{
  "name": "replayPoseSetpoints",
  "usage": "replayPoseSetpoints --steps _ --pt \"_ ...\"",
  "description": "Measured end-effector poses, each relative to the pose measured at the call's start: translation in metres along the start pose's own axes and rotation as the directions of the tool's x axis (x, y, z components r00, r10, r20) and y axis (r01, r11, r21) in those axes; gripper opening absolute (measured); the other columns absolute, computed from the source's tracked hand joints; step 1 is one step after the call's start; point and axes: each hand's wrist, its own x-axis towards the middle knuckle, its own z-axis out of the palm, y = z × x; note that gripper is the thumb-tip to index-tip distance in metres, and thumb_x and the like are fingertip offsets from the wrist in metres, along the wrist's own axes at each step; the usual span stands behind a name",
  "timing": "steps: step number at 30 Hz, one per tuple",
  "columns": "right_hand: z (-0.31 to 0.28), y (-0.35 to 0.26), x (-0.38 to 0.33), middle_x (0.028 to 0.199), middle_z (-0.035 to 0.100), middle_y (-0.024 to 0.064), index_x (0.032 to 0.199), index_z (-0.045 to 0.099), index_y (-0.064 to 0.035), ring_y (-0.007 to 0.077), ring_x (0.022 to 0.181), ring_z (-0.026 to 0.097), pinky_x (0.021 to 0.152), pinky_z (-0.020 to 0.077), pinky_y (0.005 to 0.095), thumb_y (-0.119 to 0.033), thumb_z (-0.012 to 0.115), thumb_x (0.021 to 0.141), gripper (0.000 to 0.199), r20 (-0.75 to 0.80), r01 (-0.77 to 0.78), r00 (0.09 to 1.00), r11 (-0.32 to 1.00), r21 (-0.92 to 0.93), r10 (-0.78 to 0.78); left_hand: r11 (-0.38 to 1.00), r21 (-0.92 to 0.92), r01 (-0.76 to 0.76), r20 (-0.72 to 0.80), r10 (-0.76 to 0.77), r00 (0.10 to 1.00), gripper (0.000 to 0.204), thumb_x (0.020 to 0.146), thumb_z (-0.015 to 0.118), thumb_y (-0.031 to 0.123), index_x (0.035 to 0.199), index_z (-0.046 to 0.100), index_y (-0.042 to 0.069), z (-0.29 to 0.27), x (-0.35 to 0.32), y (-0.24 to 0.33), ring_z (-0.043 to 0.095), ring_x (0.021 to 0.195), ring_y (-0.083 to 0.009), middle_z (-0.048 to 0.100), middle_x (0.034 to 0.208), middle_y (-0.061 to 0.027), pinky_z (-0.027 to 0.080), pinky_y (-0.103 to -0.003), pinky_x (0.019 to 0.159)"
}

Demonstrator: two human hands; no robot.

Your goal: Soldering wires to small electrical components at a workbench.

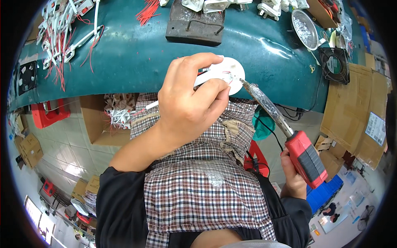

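Over the near edge of the green work table, my left hand (188, 91) pinches a round white disc-shaped part (236, 85) between thumb and fingers. A white stick-like piece, perhaps a cable (152, 105), runs out beneath that hand to the left. My right hand (292, 180) is wrapped round the red and black handle of a soldering iron (269, 105). Its tip meets the right side of the disc, at or very near small wire ends on the face; contact is hard to tell. The fingers of my left hand hide part of the disc.
A dark metal block with a wire handle (194, 33) sits ahead on the table (136, 62). White wired parts (58, 37) pile at left. A metal bowl (304, 29) and small black fan (334, 65) stand right. Below are an open carton (92, 124) and cardboard (351, 107).
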Motion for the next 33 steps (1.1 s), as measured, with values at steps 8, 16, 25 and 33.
replayPoseSetpoints --steps 8,16,25,33 --pt "-0.002 -0.002 0.019 0.075 0.064 0.0125 0.086 0.063 0.0012 0.0237 0.062 0.063 0.059 0.0493 0.0305 0.003 0.075 0.063 0.026 0.086 0.238 0.969 0.968 -0.077 -0.231 1.0 -0.02 0.004 0.0 -0.004 1.0 0.024 0.063 0.083 0.001 0.082 0.072 0.01 0.0 0.0 -0.001 0.064 0.091 -0.0262 0.066 0.113 -0.0111 0.054 -0.033 0.072" --pt "-0.005 -0.006 0.028 0.071 0.062 0.0103 0.084 0.062 0.0005 0.0228 0.058 0.062 0.056 0.0483 0.0295 0.002 0.074 0.065 0.022 0.121 0.295 0.953 0.942 -0.158 -0.278 0.999 -0.053 0.001 -0.007 -0.001 1.0 0.024 0.063 0.083 0.001 0.083 0.073 0.009 0.0 -0.001 -0.003 0.065 0.093 -0.0263 0.065 0.115 -0.0119 0.054 -0.033 0.072" --pt "-0.011 -0.012 0.032 0.072 0.057 0.0107 0.084 0.064 0.0001 0.0272 0.059 0.057 0.056 0.0452 0.0356 -0.01 0.073 0.069 0.02 0.154 0.251 0.962 0.954 -0.166 -0.227 0.998 -0.061 -0.001 0.009 0.002 1.0 0.025 0.062 0.083 0.001 0.084 0.073 0.008 -0.002 0.001 -0.003 0.065 0.093 -0.0267 0.065 0.115 -0.0125 0.056 -0.034 0.074" --pt "-0.015 -0.016 0.033 0.073 0.058 0.0117 0.085 0.064 0.0023 0.0274 0.06 0.057 0.056 0.0448 0.0345 -0.01 0.073 0.069 0.022 0.172 0.215 0.967 0.965 -0.151 -0.189 0.997 -0.074 -0.004 0.01 0.004 1.0 0.025 0.061 0.082 0.0 0.083 0.073 0.007 -0.002 0.0 -0.004 0.065 0.092 -0.0264 0.065 0.116 -0.0121 0.055 -0.033 0.073"
